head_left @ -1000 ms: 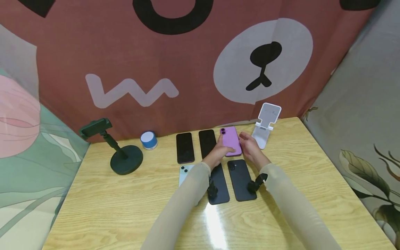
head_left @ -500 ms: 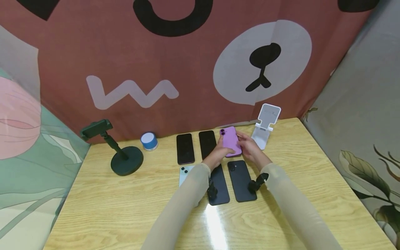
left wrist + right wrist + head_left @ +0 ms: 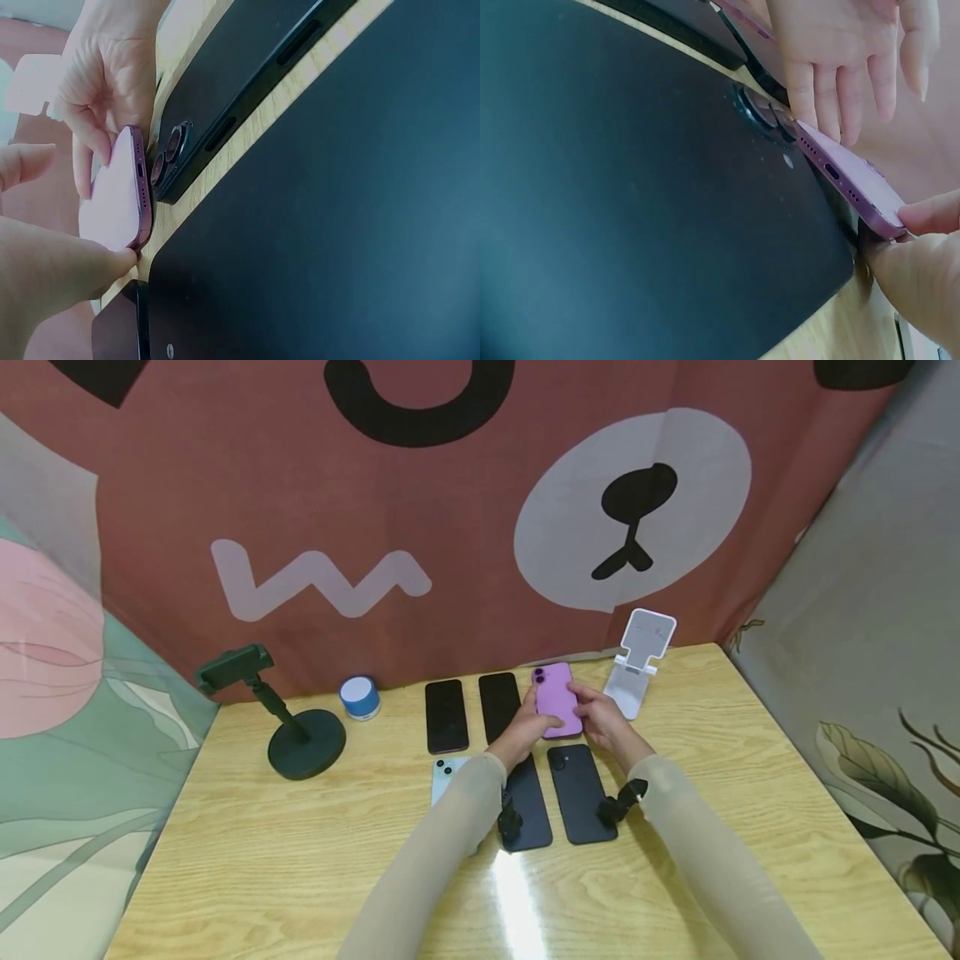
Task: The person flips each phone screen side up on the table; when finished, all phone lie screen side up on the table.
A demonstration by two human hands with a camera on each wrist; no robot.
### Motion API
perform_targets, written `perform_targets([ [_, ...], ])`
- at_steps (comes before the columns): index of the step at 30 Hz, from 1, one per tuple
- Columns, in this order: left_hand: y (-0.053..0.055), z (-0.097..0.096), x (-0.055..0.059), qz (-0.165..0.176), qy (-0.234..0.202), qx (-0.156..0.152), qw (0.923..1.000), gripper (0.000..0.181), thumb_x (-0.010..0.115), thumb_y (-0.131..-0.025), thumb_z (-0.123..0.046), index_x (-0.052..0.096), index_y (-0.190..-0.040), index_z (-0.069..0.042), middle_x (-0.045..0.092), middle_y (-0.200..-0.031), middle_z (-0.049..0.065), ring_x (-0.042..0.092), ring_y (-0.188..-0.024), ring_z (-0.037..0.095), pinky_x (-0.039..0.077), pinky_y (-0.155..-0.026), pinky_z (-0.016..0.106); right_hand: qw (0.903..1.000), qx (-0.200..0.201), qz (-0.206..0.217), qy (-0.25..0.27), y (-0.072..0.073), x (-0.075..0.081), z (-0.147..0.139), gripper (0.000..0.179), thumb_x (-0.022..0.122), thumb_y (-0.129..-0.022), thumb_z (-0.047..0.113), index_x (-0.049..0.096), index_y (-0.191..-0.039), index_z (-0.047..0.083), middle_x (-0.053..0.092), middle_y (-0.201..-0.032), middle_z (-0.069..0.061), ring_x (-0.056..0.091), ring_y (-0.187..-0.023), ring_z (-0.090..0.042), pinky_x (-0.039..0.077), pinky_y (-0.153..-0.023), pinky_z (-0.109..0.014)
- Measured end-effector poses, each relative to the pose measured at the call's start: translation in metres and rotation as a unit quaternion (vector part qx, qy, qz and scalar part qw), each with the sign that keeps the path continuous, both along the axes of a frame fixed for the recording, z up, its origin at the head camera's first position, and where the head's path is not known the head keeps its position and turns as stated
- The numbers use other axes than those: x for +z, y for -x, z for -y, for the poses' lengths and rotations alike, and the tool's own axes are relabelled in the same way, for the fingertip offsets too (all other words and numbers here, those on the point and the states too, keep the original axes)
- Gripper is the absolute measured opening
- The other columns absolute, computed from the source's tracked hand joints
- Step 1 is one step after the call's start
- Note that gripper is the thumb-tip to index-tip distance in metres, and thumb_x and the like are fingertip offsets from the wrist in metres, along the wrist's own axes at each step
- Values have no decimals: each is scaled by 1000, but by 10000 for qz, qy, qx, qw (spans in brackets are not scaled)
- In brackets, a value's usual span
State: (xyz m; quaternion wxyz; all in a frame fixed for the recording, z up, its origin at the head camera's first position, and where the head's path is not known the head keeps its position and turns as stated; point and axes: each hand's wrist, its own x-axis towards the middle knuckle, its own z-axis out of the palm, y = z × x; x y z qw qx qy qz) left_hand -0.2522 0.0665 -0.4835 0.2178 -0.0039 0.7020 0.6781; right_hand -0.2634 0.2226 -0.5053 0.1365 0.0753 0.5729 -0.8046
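A pink-purple phone lies back up at the far side of the table, camera lenses at its upper left. My left hand is at its left edge. The left thumb touches the lower left corner in the left wrist view, and the fingers look straight in the right wrist view. At the opposite edge, my right hand pinches the phone between thumb and fingers. A dark phone lies just below on the table. Another dark phone and a black one are partly hidden by the left arm.
Left of the hands lie a black phone and a light blue phone, mostly under the sleeve. A white folding stand stands close to the right hand. A blue round container and a dark green stand are farther left. A curtain hangs behind.
My right hand's fingers have come from beside the pink-purple phone's right edge onto it, and now pinch it. My left hand stays almost the same.
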Motion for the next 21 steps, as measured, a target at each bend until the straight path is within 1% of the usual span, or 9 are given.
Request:
perform_targets([
  [5, 1, 0, 0, -15, -60, 130, 9999, 92, 64, -79, 2, 13, -153, -14, 18, -156, 11, 18, -141, 25, 22, -112, 39, 9998, -106, -9, 154, -2, 2, 0, 65, 27, -85, -22, 18, -147, -5, 7, -156, -16, 10, -142, -26, 15, -113, -39],
  [7, 1, -1, 0, -31, -147, 150, 9998, 91, 64, -79, 3, 13, -153, -13, 19, -156, 11, 19, -141, 25, 22, -112, 38, 9999, -119, -25, 108, -2, 3, 0, 65, 27, -85, -21, 18, -147, -4, 9, -156, -16, 13, -141, -27, 18, -113, -38],
  [9, 2, -1, 1, -46, -220, 167, 9996, 90, 64, -80, 3, 13, -153, -12, 20, -156, 11, 19, -141, 24, 22, -112, 38, 9999, -141, -57, 39, -3, 5, 0, 65, 28, -85, -20, 18, -147, -4, 12, -156, -18, 20, -138, -28, 25, -111, -35],
  [12, 3, -2, 2, -88, -280, 177, 9994, 89, 63, -80, 3, 14, -153, -12, 20, -155, 11, 20, -141, 24, 23, -112, 37, 9998, -152, -139, 19, -4, 8, 0, 64, 30, -86, -19, 19, -147, -4, 15, -155, -20, 32, -130, -25, 36, -103, -28],
  [14, 4, -2, 3, -108, -273, 205, 9994, 88, 63, -80, 3, 15, -152, -12, 21, -155, 12, 21, -141, 24, 24, -112, 37, 9997, -149, -202, 68, -5, 10, 0, 64, 30, -86, -19, 20, -147, -4, 16, -154, -20, 36, -124, -22, 42, -95, -22],
  [17, 5, -2, 4, -143, -397, 260, 9988, 88, 62, -79, 4, 16, -152, -10, 21, -155, 13, 23, -140, 23, 25, -111, 35, 9994, -103, -300, 136, -6, 13, -1, 64, 29, -86, -19, 19, -147, -4, 16, -154, -21, 37, -122, -20, 45, -87, -17],
  [19, 6, -2, 4, -179, -496, 303, 9981, 87, 61, -79, 5, 17, -152, -9, 23, -154, 14, 26, -139, 23, 27, -110, 34, 9992, -119, -332, 165, -6, 15, -1, 64, 29, -86, -19, 19, -147, -4, 16, -154, -20, 37, -122, -19, 45, -84, -16],
  [21, 7, -1, 4, -193, -568, 325, 9977, 85, 61, -79, 6, 19, -151, -9, 24, -154, 14, 28, -138, 23, 29, -109, 34, 9991, -125, -370, 184, -6, 16, -2, 64, 28, -87, -20, 18, -147, -5, 15, -155, -20, 34, -125, -21, 45, -84, -15],
])
